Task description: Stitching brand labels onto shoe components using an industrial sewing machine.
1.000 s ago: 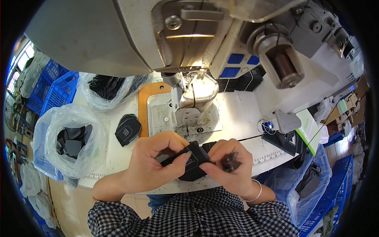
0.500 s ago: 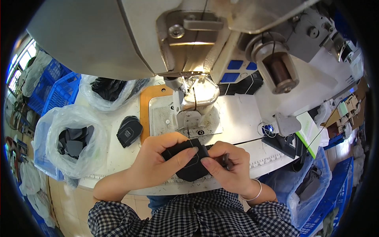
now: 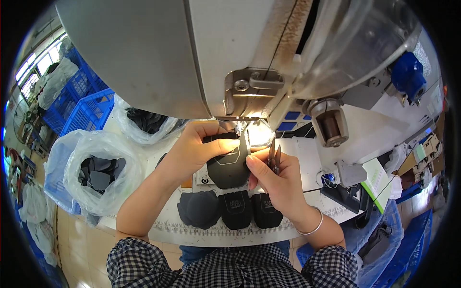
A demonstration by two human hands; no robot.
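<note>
My left hand [image 3: 204,146] grips a black, shield-shaped fabric piece [image 3: 229,171] by its left side, thumb lying across the top. The piece has a pale line pattern and is held up close to the lit needle area of a sewing machine [image 3: 259,133]. With thumb and fingertips my right hand [image 3: 278,180] meets the piece's right edge. Small metal thread snips [image 3: 275,157] are tucked in the same hand, blades pointing up. Below the hands, near the table's front edge, lie a dark grey stack [image 3: 198,210] and two black printed pieces, one in the middle [image 3: 235,211] and one at right [image 3: 267,212].
Two clear plastic bags of dark pieces, a near one [image 3: 98,177] and a far one [image 3: 144,120], stand at left by blue crates [image 3: 89,110]. A brown thread spool [image 3: 330,126] hangs at right. A ruler strip [image 3: 168,229] lines the table's front edge.
Both hands have moved away from the front edge, up to the needle area, with a black piece in them. Pieces at the front edge now show below the hands. The whole view has shifted.
</note>
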